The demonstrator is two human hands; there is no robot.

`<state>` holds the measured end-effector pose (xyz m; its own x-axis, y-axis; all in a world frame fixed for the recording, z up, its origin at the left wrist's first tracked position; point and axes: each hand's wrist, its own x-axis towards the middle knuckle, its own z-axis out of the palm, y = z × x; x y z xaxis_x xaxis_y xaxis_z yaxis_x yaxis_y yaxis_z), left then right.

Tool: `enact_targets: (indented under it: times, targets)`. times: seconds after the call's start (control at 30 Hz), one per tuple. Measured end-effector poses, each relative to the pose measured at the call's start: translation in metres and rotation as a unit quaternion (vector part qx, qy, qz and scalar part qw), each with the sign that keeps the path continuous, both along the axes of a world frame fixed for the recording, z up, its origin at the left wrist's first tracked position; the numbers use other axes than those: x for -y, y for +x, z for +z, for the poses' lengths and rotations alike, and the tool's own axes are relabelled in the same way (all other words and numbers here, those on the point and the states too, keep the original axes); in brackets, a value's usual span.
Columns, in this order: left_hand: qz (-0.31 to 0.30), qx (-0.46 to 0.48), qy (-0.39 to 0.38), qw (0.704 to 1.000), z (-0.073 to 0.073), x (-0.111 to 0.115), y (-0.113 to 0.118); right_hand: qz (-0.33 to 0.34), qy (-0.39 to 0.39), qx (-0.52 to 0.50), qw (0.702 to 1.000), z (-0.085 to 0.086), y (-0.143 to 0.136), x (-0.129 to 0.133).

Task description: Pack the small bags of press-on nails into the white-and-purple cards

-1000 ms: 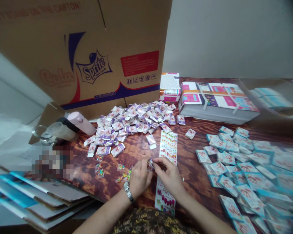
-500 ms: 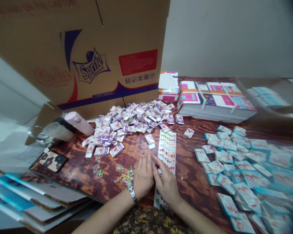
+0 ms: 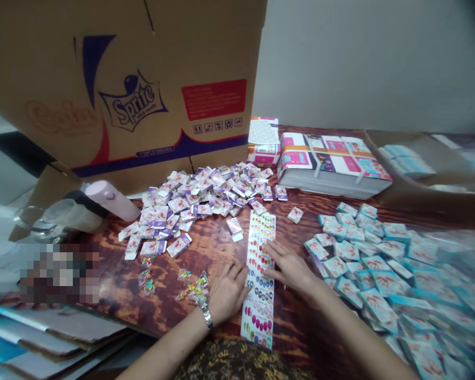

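Right hand (image 3: 291,267) shifted forward, white strip (image 3: 258,289), long, flat, multicoloured

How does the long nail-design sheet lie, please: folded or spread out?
Spread out: the nail-design sheet lies flat on the table, its printed rows showing along its length, with no fold visible.

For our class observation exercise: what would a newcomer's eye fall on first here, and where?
Probably the big brown carton at back left. Next, the heap of purple and white boxes before it and the blue and white boxes at right. Then the colourful sheet at front centre, partly under the right hand.
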<state>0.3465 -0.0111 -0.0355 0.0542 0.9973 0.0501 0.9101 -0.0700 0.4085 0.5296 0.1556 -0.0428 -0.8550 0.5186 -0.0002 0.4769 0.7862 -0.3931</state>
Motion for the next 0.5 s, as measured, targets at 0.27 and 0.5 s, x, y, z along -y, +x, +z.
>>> enact_targets:
  times: [0.27, 0.5]
  targets:
    - [-0.029, -0.033, -0.011, 0.999, -0.023, 0.006, 0.011, 0.004, 0.002, 0.014, 1.000, -0.031, -0.002, 0.005]
    - [-0.026, -0.028, 0.007, 0.999, -0.025, 0.004, 0.013, -0.036, -0.039, -0.079, 0.995, -0.023, -0.002, 0.015]
